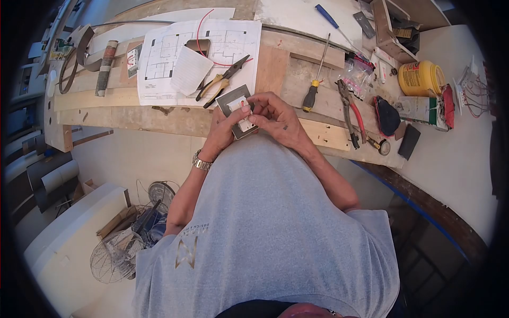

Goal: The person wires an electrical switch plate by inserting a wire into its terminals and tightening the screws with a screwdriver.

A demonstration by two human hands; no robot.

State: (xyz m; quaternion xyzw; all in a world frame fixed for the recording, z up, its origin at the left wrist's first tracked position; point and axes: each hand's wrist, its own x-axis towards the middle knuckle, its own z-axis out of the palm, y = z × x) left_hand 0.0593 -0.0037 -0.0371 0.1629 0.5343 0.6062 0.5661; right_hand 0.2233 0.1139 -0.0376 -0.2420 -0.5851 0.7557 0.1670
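Close to my chest, at the bench edge, I hold a wall socket plate (238, 112) with a dark grey frame and white inserts. My left hand (225, 127) grips its left side, thumb across the front; a metal watch is on that wrist. The bent fingers of my right hand (273, 117) are closed at the right side of the white inserts. A small red bit shows on the inserts; what the right fingertips pinch is hidden. Just beyond the plate, pliers with yellow and black handles (223, 80) lie on a printed floor plan (161, 58).
A red wire (198, 33) curves over the plan beside a white ribbed piece (186, 71). Rightward lie a screwdriver (311, 95), red-handled pliers (354, 111), a yellow tub (420, 78) and a dark block (409, 141). A fan (114, 257) stands on the floor at left.
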